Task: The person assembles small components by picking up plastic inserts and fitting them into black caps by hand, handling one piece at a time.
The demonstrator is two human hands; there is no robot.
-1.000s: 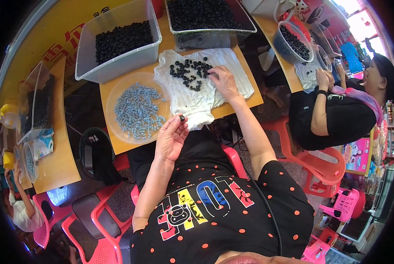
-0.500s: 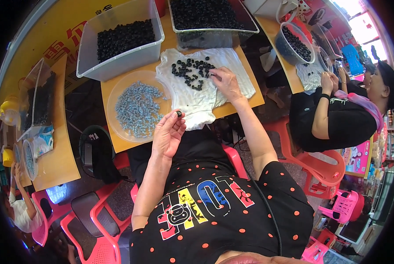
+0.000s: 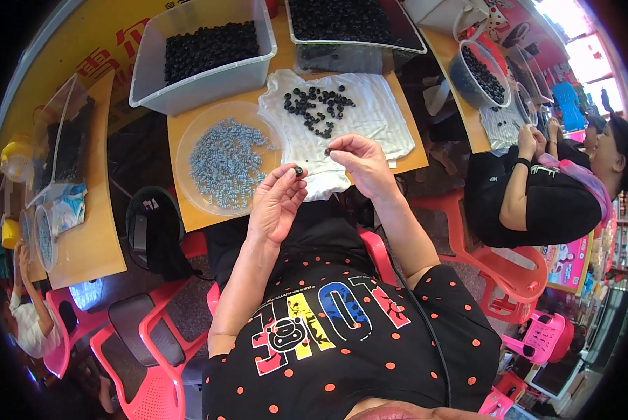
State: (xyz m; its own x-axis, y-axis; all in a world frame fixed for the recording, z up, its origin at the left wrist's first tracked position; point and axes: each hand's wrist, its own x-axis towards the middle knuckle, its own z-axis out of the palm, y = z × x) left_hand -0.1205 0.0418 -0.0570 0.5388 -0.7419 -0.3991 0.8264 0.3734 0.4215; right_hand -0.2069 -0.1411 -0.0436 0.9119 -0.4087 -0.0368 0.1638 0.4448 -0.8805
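Note:
My left hand (image 3: pixel 279 203) is closed in a pinch, holding a small round black piece (image 3: pixel 298 171) between thumb and fingertips. Close by on its right, my right hand (image 3: pixel 364 166) pinches a tiny dark piece (image 3: pixel 327 152), too small to make out its kind. The two hands are apart, above the near edge of a white cloth (image 3: pixel 387 105). Loose round black pieces (image 3: pixel 307 105) lie scattered on that cloth. Left of it, a shallow round clear tray (image 3: pixel 188 194) holds many small blue-grey pieces (image 3: pixel 226 161).
Two clear plastic bins, one at left (image 3: pixel 153 98) and another (image 3: pixel 349 61) beside it, hold black pieces at the table's back. A co-worker in black (image 3: pixel 545 203) sits at the right table; another person (image 3: pixel 33 329) is at far left. Red chairs (image 3: pixel 160 378) stand around.
My right hand has left the black pieces on the cloth and come toward my left hand with a tiny dark piece. My left hand still holds its black piece; the view shifted slightly.

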